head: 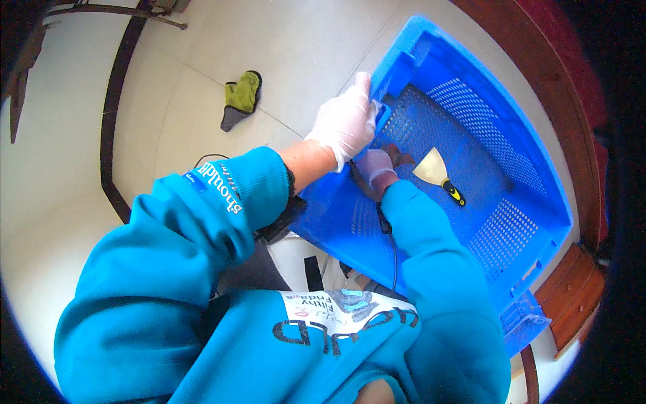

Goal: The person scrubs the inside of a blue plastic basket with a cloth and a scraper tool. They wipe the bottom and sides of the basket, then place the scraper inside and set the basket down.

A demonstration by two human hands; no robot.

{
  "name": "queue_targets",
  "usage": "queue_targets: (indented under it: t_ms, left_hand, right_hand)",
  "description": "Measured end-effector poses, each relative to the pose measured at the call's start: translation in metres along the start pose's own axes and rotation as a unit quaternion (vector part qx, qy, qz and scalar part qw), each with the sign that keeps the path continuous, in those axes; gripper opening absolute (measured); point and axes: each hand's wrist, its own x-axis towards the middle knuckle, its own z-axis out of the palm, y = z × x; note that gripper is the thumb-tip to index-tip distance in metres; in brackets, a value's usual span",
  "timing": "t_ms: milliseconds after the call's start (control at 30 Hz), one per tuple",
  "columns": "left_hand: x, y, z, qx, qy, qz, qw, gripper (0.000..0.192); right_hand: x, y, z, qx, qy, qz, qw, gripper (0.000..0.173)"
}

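A large blue perforated plastic crate (454,55) fills the right half of the view. My left hand (345,118), in a white disposable glove, grips the crate's rim at its handle. Inside the crate, near the same wall, is my right hand (374,164), also gloved; its fingers are partly hidden, touching or close to a brownish-grey item (398,154) that I cannot make out. Beside it on the crate's perforated bottom lies a scraper (438,174) with a broad pale blade and a black and yellow handle. A dark cable (395,262) runs down under my right forearm.
A green and grey mitt (242,98) lies on the pale tiled floor left of the crate. Another blue plastic piece (525,323) shows below the crate's lower right corner. Brown wooden furniture (575,295) stands at the right, and a dark metal frame (106,10) at the upper left.
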Motion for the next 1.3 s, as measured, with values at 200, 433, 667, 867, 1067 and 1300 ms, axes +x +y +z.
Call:
queue_targets:
  t_ms: [200, 433, 667, 867, 1067, 1300]
  left_hand:
    - [-0.001, 0.001, -0.001, 0.002, -0.014, -0.018, 1.0, 0.034]
    - [-0.005, 0.002, 0.003, -0.008, -0.013, -0.019, 1.0, 0.035]
    - [-0.005, 0.003, 0.001, 0.005, -0.01, -0.017, 1.0, 0.033]
    - [-0.002, 0.003, 0.0, 0.001, -0.002, -0.009, 1.0, 0.032]
    - [-0.005, 0.003, -0.001, -0.011, -0.016, -0.021, 1.0, 0.032]
    - [-0.006, 0.001, 0.001, -0.01, -0.017, -0.017, 1.0, 0.034]
  right_hand:
    - [-0.01, 0.009, -0.005, 0.039, -0.073, -0.026, 0.996, 0.026]
    - [-0.005, 0.005, -0.005, -0.014, -0.047, -0.013, 0.999, 0.025]
    - [-0.007, 0.003, 0.012, 0.03, -0.082, -0.003, 0.996, 0.026]
    - [0.004, 0.001, 0.018, 0.07, -0.055, 0.053, 0.995, 0.025]
    - [-0.016, 0.015, 0.031, 0.17, -0.062, 0.116, 0.977, 0.027]
    - [-0.036, 0.016, 0.044, 0.127, -0.126, 0.12, 0.977, 0.027]
